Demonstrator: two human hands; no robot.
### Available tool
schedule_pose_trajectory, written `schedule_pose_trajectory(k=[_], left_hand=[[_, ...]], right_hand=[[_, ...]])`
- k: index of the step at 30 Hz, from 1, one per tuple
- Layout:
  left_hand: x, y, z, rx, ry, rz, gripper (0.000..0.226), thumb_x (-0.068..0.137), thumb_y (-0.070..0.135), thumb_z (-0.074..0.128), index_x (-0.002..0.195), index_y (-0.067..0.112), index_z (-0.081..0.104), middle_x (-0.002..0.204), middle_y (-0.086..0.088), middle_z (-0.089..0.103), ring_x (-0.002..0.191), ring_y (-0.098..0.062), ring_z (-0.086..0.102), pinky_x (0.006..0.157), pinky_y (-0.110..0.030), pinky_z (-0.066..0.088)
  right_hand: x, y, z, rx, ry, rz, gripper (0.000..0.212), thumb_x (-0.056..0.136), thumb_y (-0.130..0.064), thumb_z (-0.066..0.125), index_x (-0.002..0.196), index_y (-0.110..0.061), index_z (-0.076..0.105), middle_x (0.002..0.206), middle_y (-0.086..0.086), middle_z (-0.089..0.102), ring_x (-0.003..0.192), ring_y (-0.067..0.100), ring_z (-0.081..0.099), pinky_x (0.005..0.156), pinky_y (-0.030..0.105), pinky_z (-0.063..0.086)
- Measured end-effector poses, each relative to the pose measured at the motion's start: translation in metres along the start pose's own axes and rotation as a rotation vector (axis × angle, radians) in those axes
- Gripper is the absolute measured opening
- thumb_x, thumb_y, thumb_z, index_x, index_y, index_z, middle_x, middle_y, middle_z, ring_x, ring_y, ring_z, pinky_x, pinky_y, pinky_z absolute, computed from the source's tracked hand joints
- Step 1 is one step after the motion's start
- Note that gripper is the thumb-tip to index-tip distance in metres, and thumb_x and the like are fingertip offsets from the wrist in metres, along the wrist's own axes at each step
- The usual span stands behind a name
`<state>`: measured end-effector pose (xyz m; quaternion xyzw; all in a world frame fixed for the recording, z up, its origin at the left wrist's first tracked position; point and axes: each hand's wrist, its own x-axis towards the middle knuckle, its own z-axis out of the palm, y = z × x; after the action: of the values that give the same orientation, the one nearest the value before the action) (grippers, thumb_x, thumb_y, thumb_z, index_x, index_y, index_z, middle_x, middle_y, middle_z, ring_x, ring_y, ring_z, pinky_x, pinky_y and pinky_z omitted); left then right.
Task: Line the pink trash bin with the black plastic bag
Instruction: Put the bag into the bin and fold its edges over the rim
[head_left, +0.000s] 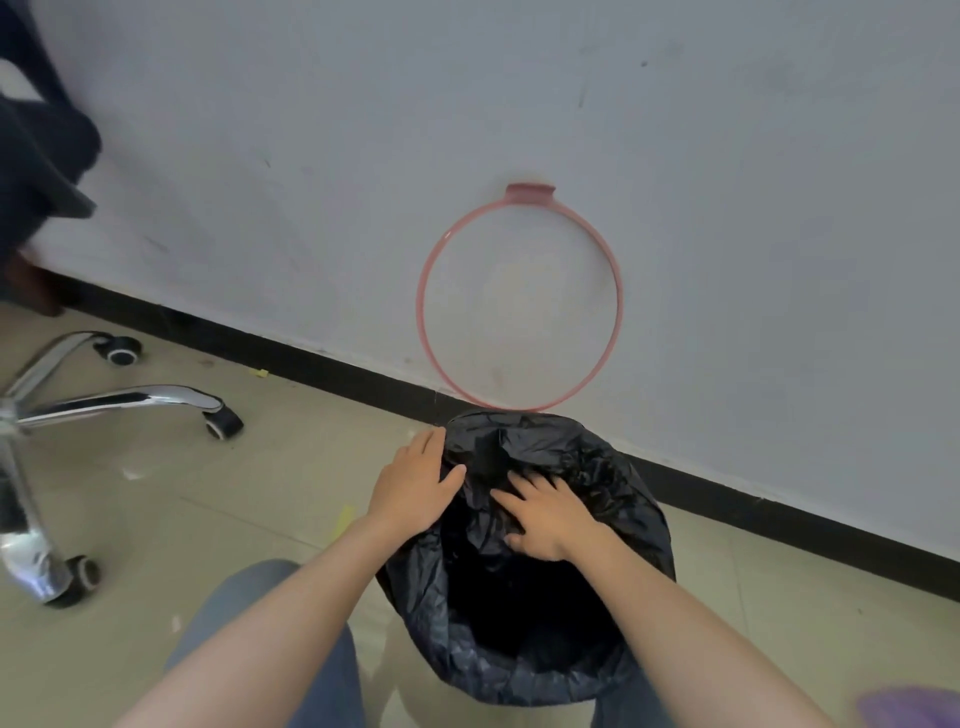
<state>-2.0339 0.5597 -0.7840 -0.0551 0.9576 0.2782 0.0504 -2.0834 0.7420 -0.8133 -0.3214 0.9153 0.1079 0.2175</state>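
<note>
The black plastic bag (597, 670) drapes over the whole trash bin on the floor by the wall, so no pink of the bin shows. The bag hangs folded over the rim and its mouth is dark inside. My left hand (415, 486) lies flat on the bag at the bin's far left rim, fingers together. My right hand (545, 519) rests with fingers spread on crumpled bag inside the opening. A pink ring (422, 322) with a small tab leans upright against the wall just behind the bin.
A chrome office-chair base (119, 402) with castors stands on the tiled floor at left. A black baseboard (779, 512) runs along the grey wall. My knee in grey trousers (249, 597) is close beside the bin. Something purple (914, 706) shows at the lower right corner.
</note>
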Motion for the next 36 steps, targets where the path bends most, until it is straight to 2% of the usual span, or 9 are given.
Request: schedule_pose_trajectory(k=[4,6,11,14,17,27,32,34,36], left_hand=[[0.000,-0.001,0.000,0.133,-0.012,-0.006,0.062,0.094,0.045,0.033,0.145,0.015,0.013,0.154,-0.005,0.022,0.135,-0.030,0.029,0.104,-0.042,0.034],[-0.001,-0.001,0.001,0.185,-0.028,-0.004,0.065,0.094,0.043,0.034,0.145,0.014,0.008,0.155,-0.007,0.017,0.136,-0.031,0.025,0.105,-0.042,0.034],[-0.004,0.001,0.003,0.495,0.054,0.164,0.073,0.092,0.039,0.038,0.145,0.017,-0.007,0.157,-0.012,-0.007,0.144,-0.031,-0.002,0.115,-0.049,0.013],[0.001,0.006,0.004,0.596,-0.011,0.318,0.073,0.092,0.046,0.033,0.144,0.020,-0.010,0.156,-0.011,-0.012,0.144,-0.029,-0.007,0.116,-0.049,0.006],[0.011,0.011,0.003,0.496,-0.082,0.218,0.075,0.092,0.052,0.029,0.145,0.013,-0.006,0.157,-0.014,0.000,0.144,-0.029,0.005,0.116,-0.042,0.016],[0.036,0.014,0.010,0.402,-0.047,0.044,0.088,0.083,0.066,0.033,0.145,0.011,0.003,0.144,-0.016,0.032,0.128,-0.030,0.036,0.090,-0.038,0.044],[0.033,0.010,-0.012,-0.399,-0.011,-0.163,0.074,0.088,0.049,0.047,0.146,0.018,0.012,0.148,-0.011,0.035,0.134,-0.028,0.034,0.107,-0.041,0.033],[0.021,0.002,-0.020,-0.369,0.105,-0.211,0.071,0.089,0.045,0.047,0.145,0.017,0.014,0.148,-0.011,0.035,0.135,-0.029,0.031,0.107,-0.042,0.030],[0.003,-0.005,-0.019,0.000,0.163,-0.162,0.072,0.087,0.051,0.044,0.145,0.021,0.012,0.151,-0.011,0.027,0.137,-0.032,0.023,0.106,-0.047,0.029]], right_hand=[[0.002,-0.002,-0.003,-0.006,-0.025,-0.013,0.062,0.091,-0.040,0.042,0.144,-0.023,0.016,0.157,0.011,0.006,0.144,0.028,0.005,0.117,0.044,0.006],[-0.009,-0.004,-0.010,-0.048,0.035,-0.066,0.053,0.092,-0.035,0.042,0.140,-0.014,0.030,0.151,0.016,0.025,0.140,0.031,0.019,0.114,0.043,0.018],[-0.048,0.010,-0.027,-0.145,0.500,-0.113,0.029,0.075,-0.027,0.062,0.097,-0.009,0.065,0.104,0.013,0.066,0.105,0.032,0.059,0.081,0.036,0.052],[-0.060,0.036,-0.036,0.113,0.558,0.140,0.054,0.080,-0.023,0.061,0.130,-0.007,0.046,0.135,0.019,0.048,0.124,0.034,0.047,0.097,0.040,0.045],[-0.052,0.055,-0.033,0.423,0.308,0.309,0.062,0.094,-0.031,0.042,0.145,-0.017,0.011,0.155,0.009,0.015,0.140,0.030,0.019,0.113,0.042,0.026],[-0.011,0.065,-0.035,0.661,0.201,0.418,0.064,0.086,-0.041,0.049,0.141,-0.034,0.018,0.142,0.012,0.035,0.127,0.036,0.037,0.103,0.049,0.038],[-0.033,0.072,-0.039,1.097,0.381,0.336,0.054,0.091,-0.031,0.051,0.140,-0.023,0.029,0.149,0.010,0.030,0.136,0.026,0.029,0.111,0.041,0.026],[-0.057,0.079,-0.033,0.823,0.503,0.310,0.048,0.092,-0.028,0.050,0.137,-0.019,0.036,0.149,0.011,0.032,0.138,0.025,0.027,0.112,0.039,0.023],[-0.083,0.078,-0.026,0.257,0.693,0.109,0.041,0.087,-0.025,0.058,0.126,-0.014,0.053,0.140,0.015,0.047,0.132,0.032,0.040,0.107,0.045,0.035]])
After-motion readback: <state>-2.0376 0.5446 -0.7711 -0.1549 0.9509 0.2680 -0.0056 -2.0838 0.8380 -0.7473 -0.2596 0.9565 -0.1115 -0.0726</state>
